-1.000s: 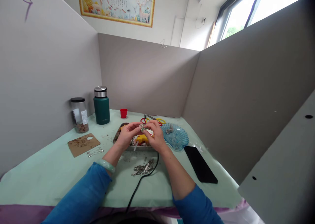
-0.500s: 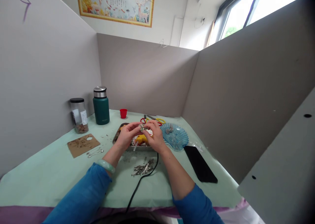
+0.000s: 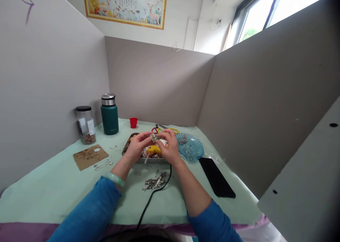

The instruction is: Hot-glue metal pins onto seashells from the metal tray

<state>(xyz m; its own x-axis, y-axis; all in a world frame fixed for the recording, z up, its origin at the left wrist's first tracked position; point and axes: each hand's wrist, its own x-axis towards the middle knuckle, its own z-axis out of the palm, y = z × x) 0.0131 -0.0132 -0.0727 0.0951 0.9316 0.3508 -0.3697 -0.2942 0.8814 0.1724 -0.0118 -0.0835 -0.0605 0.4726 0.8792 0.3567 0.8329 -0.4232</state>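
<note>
Over a metal tray [image 3: 156,161], my left hand [image 3: 138,145] and my right hand [image 3: 170,147] meet at the fingertips. Between them they pinch a small green-and-white piece [image 3: 154,138], too small to name and partly covered by the fingers. Below the hands a yellow hot glue gun [image 3: 154,150] lies in the tray, its black cord [image 3: 154,190] running toward me across the table. Nearer to me is a heap of small silver metal clips [image 3: 155,181]. To the right of my right hand sits a blue shell-shaped plate [image 3: 191,148] with small metal bits on it.
A brown card [image 3: 90,157] and several metal pins [image 3: 103,164] lie on the left. Behind them stand a lidded jar [image 3: 86,127] and a green flask [image 3: 109,116]. A red cup [image 3: 133,123] and scissors [image 3: 174,130] are at the back. A black phone-like slab [image 3: 217,177] lies right. Grey partitions [image 3: 159,82] surround the table.
Both hands stay together over the tray, with the fingers shifting only slightly around the small piece. My right hand's fingers have moved a little to the right. Nothing else has visibly moved.
</note>
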